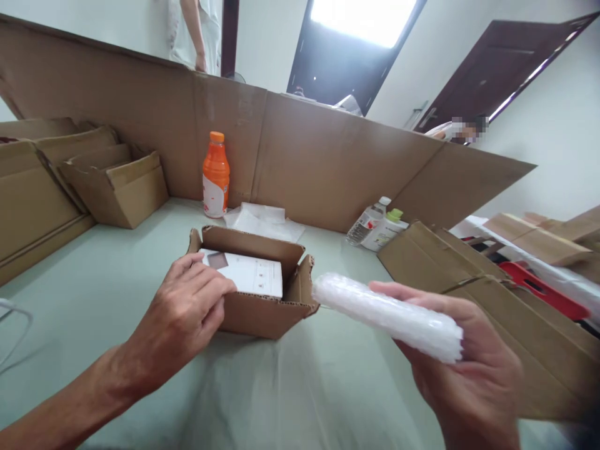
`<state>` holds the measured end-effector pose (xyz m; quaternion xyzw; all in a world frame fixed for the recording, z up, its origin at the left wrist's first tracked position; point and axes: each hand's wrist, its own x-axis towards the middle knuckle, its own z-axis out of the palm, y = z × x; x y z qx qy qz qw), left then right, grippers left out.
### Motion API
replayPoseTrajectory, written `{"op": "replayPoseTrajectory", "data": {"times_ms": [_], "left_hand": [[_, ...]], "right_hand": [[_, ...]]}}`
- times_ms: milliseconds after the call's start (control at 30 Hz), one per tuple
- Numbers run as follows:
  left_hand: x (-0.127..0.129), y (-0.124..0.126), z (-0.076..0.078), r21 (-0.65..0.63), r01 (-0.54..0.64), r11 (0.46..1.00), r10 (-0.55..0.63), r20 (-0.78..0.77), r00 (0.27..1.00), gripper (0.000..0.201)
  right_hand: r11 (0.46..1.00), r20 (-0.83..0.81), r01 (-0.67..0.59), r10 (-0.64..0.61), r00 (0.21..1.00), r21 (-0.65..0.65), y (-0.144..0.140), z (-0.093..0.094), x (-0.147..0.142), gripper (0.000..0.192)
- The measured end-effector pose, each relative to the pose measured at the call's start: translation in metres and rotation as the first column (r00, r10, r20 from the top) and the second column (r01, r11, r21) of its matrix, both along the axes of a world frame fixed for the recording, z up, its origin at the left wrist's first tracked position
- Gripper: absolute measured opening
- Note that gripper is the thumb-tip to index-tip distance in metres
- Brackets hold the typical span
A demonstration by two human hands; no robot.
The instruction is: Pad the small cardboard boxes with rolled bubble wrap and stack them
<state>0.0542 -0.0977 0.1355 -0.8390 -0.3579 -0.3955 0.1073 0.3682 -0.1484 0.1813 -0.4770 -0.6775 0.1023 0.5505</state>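
In the middle of the table stands an open cardboard box (255,317) with its flaps up. Inside it, toward the left, lies a white printed box (253,273), leaving a gap at the right end. My left hand (185,306) is closed over the near left side of the cardboard box, its fingers against the white box as well; the fingertips are partly hidden. To the right, my right hand (469,356) grips a flat, folded piece of bubble wrap (387,314), held in the air with its far end close to the box's right flap.
Behind stand an orange bottle (216,178), some clear plastic sheets (262,222) and two more bottles (377,225). A cardboard partition (309,156) runs along the back. Other cartons flank the table at left (117,181) and right (510,325). People are beyond the partition.
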Motion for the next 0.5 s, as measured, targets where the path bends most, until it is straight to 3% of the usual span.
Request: {"op": "replayPoseTrajectory", "data": {"times_ms": [100,233,300,400,500], "left_hand": [[-0.002,-0.019,0.004,-0.052,0.012,0.999,-0.012,-0.007,1.000,0.026],[0.001,-0.026,0.003,-0.051,0.000,0.999,0.002,0.041,0.999,0.026],[0.003,-0.025,0.001,-0.047,0.000,0.999,0.002,0.054,0.999,0.026],[0.002,-0.024,-0.001,-0.046,0.001,0.999,0.002,0.059,0.998,0.027],[0.001,-0.026,-0.002,-0.057,0.013,0.998,-0.009,0.078,0.997,0.028]], "right_hand": [[0.984,0.237,-0.167,0.178,0.955,-0.064,0.024,0.029,-0.015,0.017],[0.935,0.588,-0.204,0.342,0.733,-0.291,0.063,0.043,-0.034,0.027],[0.938,0.739,-0.172,0.343,0.580,-0.301,0.080,0.044,-0.041,0.035],[0.968,0.903,-0.077,0.250,0.349,-0.238,0.097,0.047,-0.048,0.038],[0.973,0.949,-0.064,0.229,0.215,-0.220,0.102,0.058,-0.049,0.035]]}}
